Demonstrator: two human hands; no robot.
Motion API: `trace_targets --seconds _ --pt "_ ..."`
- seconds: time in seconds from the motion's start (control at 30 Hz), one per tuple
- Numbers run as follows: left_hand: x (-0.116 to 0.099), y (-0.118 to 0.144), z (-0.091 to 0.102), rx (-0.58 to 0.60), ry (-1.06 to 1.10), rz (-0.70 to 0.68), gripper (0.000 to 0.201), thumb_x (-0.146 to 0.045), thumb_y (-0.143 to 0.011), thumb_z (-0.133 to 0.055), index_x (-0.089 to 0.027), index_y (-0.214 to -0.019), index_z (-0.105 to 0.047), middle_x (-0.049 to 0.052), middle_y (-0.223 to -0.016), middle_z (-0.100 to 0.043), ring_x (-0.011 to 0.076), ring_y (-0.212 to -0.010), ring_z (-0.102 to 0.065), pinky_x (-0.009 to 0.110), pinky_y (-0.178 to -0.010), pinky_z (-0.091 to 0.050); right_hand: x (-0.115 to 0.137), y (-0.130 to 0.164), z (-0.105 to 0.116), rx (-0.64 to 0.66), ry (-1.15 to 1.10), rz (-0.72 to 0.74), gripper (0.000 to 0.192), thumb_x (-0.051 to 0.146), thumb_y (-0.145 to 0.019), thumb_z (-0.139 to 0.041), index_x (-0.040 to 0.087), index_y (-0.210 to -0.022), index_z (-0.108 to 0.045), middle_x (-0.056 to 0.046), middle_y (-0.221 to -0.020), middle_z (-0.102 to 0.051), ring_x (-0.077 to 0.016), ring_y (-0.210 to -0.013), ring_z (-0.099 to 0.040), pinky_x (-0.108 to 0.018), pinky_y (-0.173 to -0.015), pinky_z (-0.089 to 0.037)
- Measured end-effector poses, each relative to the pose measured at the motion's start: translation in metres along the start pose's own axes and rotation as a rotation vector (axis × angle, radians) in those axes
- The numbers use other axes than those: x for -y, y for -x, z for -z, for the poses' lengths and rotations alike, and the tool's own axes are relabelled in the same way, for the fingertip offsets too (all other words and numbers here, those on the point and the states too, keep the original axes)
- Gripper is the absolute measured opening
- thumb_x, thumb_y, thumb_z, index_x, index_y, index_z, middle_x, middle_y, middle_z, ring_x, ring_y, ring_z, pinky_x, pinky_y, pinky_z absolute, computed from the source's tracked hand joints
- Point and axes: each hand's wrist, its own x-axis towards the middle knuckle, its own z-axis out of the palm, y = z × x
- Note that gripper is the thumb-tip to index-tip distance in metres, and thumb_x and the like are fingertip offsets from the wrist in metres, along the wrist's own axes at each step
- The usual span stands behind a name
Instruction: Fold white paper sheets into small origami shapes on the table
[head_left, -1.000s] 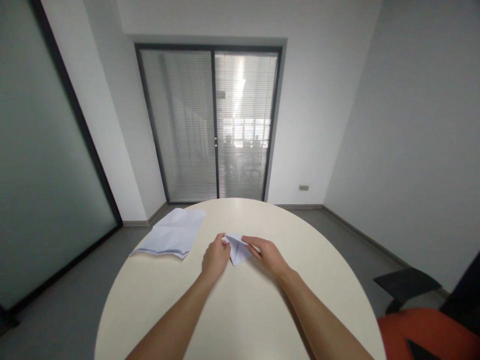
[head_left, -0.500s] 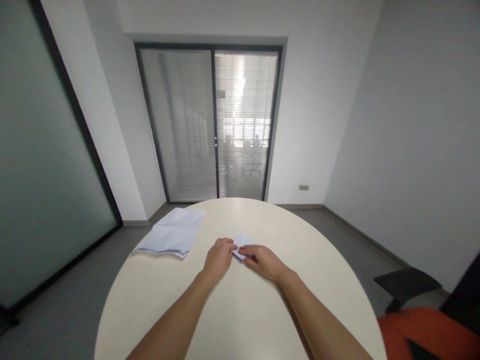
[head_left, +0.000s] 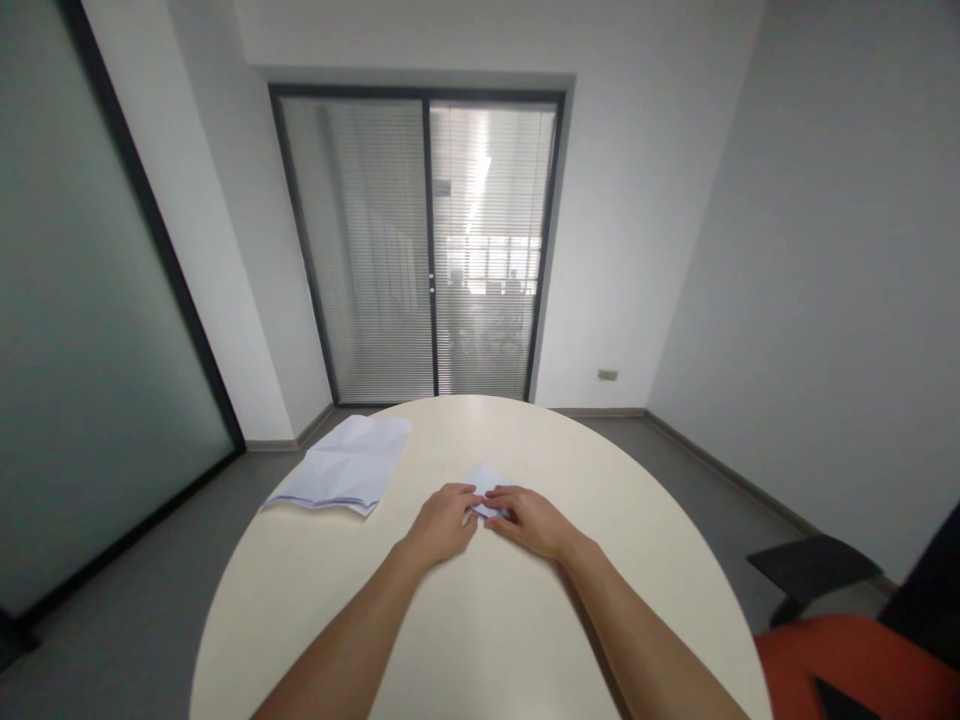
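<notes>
Head view is showing two hands, one small folded paper and one loose stack of creased sheets on a single round table (head_left: pixel 480 640). The folded paper (head_left: pixel 486 477) is lying flat near the middle of the table, just beyond the fingertips, with only its far corner peeking out. A second ago it was raised off the surface and spread between the hands as a wider pointed shape; now it is being pressed down and is showing much smaller, and both hands are sitting closer together and a little nearer the person. The left hand (head_left: pixel 442 522) is lying palm down, fingers loosely curled and bearing on the paper's left edge. The right hand (head_left: pixel 531 522) is lying palm down too, fingers stretched toward the left and pressing the paper's near edge, thumb tucked; neither hand is gripping it, both are flattening it. The stack of creased sheets (head_left: pixel 345 467) is resting well apart at the table's left rim. Both forearms are reaching in from the lower edge, converging.
</notes>
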Motion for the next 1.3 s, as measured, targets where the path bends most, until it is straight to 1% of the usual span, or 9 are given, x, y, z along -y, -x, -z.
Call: trace_targets --seconds 0.17,0.33,0.63,0.77,0.83,0.9,1.07,1.17,1.3 --pt "-0.001 -0.001 0.005 0.033 -0.056 -0.042 0.032 -0.028 -0.094 -0.054 -0.028 -0.123 -0.069 0.006 -0.13 -0.065 0.0224 -0.121 -0.057 0.036 -0.106 -0.042 0.007 0.002 0.007 -0.008 0.002 -0.006 0.029 0.037 -0.09 -0.061 0.026 -0.113 -0.073 -0.005 -0.119 -0.072 -0.0226 -0.102 -0.067 -0.031 -0.089 -0.049" --pt "-0.004 -0.002 0.011 0.057 -0.132 -0.116 0.027 -0.029 -0.095 -0.055 -0.029 -0.119 -0.069 0.004 -0.124 -0.069 0.0219 -0.115 -0.06 0.034 -0.099 -0.046 0.005 0.002 0.008 -0.012 -0.017 -0.024 0.026 0.035 -0.089 -0.06 0.026 -0.11 -0.074 -0.004 -0.112 -0.074 -0.0192 -0.085 -0.068 -0.029 -0.078 -0.05" --pt "-0.009 -0.005 0.01 0.031 -0.216 -0.074 0.024 -0.033 -0.098 -0.052 -0.026 -0.109 -0.072 0.005 -0.107 -0.073 0.0224 -0.105 -0.062 0.033 -0.09 -0.048 -0.004 0.001 -0.001 -0.024 -0.038 -0.025 0.037 0.039 -0.081 -0.07 0.022 -0.114 -0.072 -0.009 -0.12 -0.07 -0.026 -0.111 -0.063 -0.038 -0.099 -0.046" --pt "-0.009 -0.003 0.009 0.015 -0.213 -0.065 0.026 -0.037 -0.098 -0.051 -0.025 -0.107 -0.072 0.005 -0.111 -0.071 0.0228 -0.107 -0.06 0.034 -0.092 -0.047 -0.015 0.0 -0.006 -0.142 0.039 -0.12 0.042 0.048 -0.092 -0.055 0.02 -0.119 -0.069 -0.012 -0.13 -0.065 -0.0283 -0.129 -0.052 -0.045 -0.112 -0.035" --pt "-0.01 -0.002 0.009 0.009 -0.2 -0.08 0.028 -0.04 -0.097 -0.052 -0.024 -0.109 -0.071 0.005 -0.113 -0.07 0.0231 -0.108 -0.059 0.034 -0.092 -0.047 -0.022 -0.001 -0.006 -0.215 0.106 -0.208 0.044 0.045 -0.097 -0.045 0.017 -0.125 -0.066 -0.014 -0.132 -0.063 -0.0292 -0.13 -0.051 -0.049 -0.114 -0.032" --pt "-0.011 -0.001 0.01 0.004 -0.197 -0.081 0.03 -0.043 -0.095 -0.053 -0.024 -0.113 -0.069 0.006 -0.113 -0.069 0.0236 -0.108 -0.059 0.035 -0.093 -0.047 -0.029 -0.001 -0.005 -0.249 0.128 -0.266 0.045 0.042 -0.098 -0.042 0.014 -0.127 -0.063 -0.016 -0.13 -0.064 -0.0299 -0.126 -0.054 -0.049 -0.113 -0.034" --pt "-0.015 0.0 0.01 0.02 -0.195 -0.065 0.033 -0.044 -0.093 -0.055 -0.025 -0.119 -0.066 0.006 -0.115 -0.068 0.0245 -0.109 -0.058 0.036 -0.094 -0.047 -0.037 -0.002 -0.004 -0.272 -0.08 -0.273 0.043 0.033 -0.099 -0.036 0.013 -0.128 -0.06 -0.014 -0.125 -0.066 -0.024 -0.116 -0.06 -0.04 -0.105 -0.043" --pt "-0.015 0.0 0.01 0.016 -0.184 -0.073 0.035 -0.044 -0.093 -0.054 -0.025 -0.12 -0.065 0.007 -0.116 -0.068 0.0251 -0.109 -0.058 0.037 -0.095 -0.046 -0.041 -0.003 -0.008 -0.309 -0.17 -0.287 0.043 0.022 -0.092 -0.039 0.015 -0.13 -0.057 -0.013 -0.128 -0.064 -0.022 -0.117 -0.059 -0.041 -0.106 -0.042" --pt "-0.013 0.0 0.008 0.015 -0.174 -0.073 0.035 -0.043 -0.092 -0.055 -0.024 -0.121 -0.065 0.007 -0.118 -0.068 0.0253 -0.11 -0.058 0.037 -0.097 -0.045 -0.049 -0.004 -0.014 -0.37 -0.205 -0.349 0.048 0.017 -0.084 -0.044 0.016 -0.131 -0.055 -0.013 -0.129 -0.063 -0.0221 -0.112 -0.061 -0.042 -0.103 -0.045"
